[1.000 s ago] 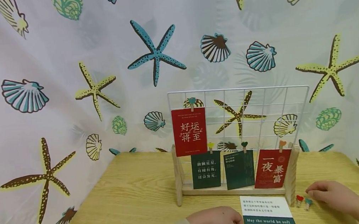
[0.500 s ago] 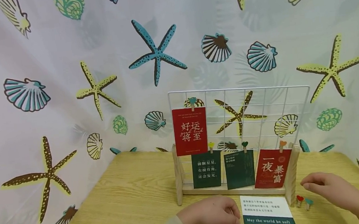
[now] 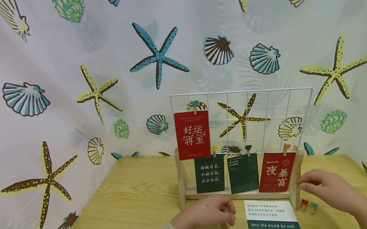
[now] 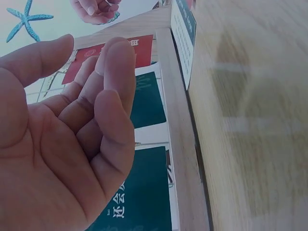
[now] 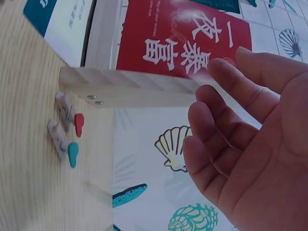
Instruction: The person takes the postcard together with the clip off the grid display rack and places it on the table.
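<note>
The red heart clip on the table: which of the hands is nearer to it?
Right: the right hand is close by, mostly to the right of the red heart clip, not touching it; the left hand is farther off, left of the white-and-green card.

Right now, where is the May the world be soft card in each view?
Head: the white-and-green card lies near the bottom, right of centre.
Left wrist: that card at the top edge, right of centre, cut off.
Right wrist: that card towards the top left, cut off.
Shared landmark: the red card, rightmost of those clipped up in the head view.
</note>
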Action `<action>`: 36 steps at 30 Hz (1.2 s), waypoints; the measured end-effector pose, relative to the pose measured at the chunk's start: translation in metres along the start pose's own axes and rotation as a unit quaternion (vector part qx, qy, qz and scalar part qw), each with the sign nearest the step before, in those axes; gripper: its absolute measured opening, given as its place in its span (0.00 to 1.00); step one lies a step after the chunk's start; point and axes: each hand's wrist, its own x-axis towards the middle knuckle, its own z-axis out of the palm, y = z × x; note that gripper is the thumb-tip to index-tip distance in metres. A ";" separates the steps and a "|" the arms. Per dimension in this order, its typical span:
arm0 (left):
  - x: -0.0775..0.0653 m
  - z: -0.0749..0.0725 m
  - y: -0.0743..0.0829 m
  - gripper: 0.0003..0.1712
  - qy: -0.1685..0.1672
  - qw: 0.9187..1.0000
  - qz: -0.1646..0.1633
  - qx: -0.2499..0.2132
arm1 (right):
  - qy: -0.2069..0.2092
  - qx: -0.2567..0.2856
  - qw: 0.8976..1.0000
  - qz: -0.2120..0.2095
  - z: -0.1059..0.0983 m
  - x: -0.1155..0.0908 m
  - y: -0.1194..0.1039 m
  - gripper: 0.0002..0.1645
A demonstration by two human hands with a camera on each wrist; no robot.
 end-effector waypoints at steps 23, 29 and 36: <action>-0.020 -0.024 0.007 0.05 0.129 0.991 0.036 0.017 | 0.027 -0.015 0.996 -0.089 0.006 0.022 -0.065 0.12; -0.024 -0.032 0.011 0.07 0.152 0.987 0.049 0.016 | 0.040 -0.024 0.992 -0.122 0.004 0.030 -0.080 0.12; -0.028 -0.043 0.013 0.08 0.180 0.982 0.061 0.008 | 0.074 -0.053 0.985 -0.144 0.000 0.040 -0.103 0.11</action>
